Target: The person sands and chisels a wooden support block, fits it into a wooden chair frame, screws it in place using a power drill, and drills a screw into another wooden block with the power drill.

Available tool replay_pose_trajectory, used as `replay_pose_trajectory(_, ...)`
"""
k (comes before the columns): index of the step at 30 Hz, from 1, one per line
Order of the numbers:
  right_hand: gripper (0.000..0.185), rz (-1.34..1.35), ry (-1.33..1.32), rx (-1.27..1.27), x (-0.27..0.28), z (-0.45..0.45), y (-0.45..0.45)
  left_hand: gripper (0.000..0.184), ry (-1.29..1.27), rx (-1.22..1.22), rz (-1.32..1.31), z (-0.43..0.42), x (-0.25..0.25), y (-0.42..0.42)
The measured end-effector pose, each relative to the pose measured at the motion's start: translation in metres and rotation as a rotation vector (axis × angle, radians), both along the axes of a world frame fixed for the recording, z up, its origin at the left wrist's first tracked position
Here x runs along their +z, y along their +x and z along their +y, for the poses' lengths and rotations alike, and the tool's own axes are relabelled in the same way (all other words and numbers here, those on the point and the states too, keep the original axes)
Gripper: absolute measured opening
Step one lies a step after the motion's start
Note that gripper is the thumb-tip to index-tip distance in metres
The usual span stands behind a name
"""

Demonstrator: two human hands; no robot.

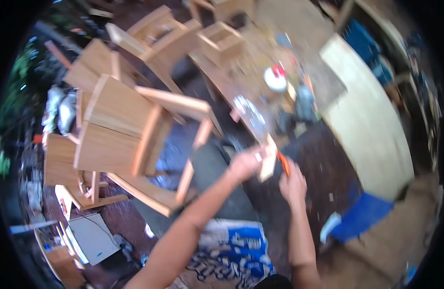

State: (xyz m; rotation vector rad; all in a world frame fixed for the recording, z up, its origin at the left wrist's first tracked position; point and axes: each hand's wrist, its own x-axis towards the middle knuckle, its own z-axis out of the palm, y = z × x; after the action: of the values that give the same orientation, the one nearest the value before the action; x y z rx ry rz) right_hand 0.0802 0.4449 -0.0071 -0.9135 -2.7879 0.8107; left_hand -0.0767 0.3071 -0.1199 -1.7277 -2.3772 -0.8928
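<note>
My left hand [247, 164] is closed on a small pale strip of wood [268, 166], held out in front of my lap. Close beside it, my right hand [293, 184] grips an orange-handled tool [283, 163]. The tool's tip points at the wood strip, but blur hides its kind and whether it touches. Just beyond the hands lies a clear, shiny plastic bag [250, 113] on the bench edge.
Wooden chair frames [118, 125] crowd the left side. Across the bench [260, 48] are a white tub with a red part [276, 79], a grey power tool [305, 102] and an open wooden box [222, 41]. A curved pale board [371, 120] lies right, near blue sheeting [364, 216].
</note>
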Motion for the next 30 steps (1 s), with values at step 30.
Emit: replay_pose_trajectory(30,0.055,-0.096,0.820,-1.435,0.146,0.074,0.516,0.055,0.505,0.449,-0.226,-0.029,0.015,-0.012)
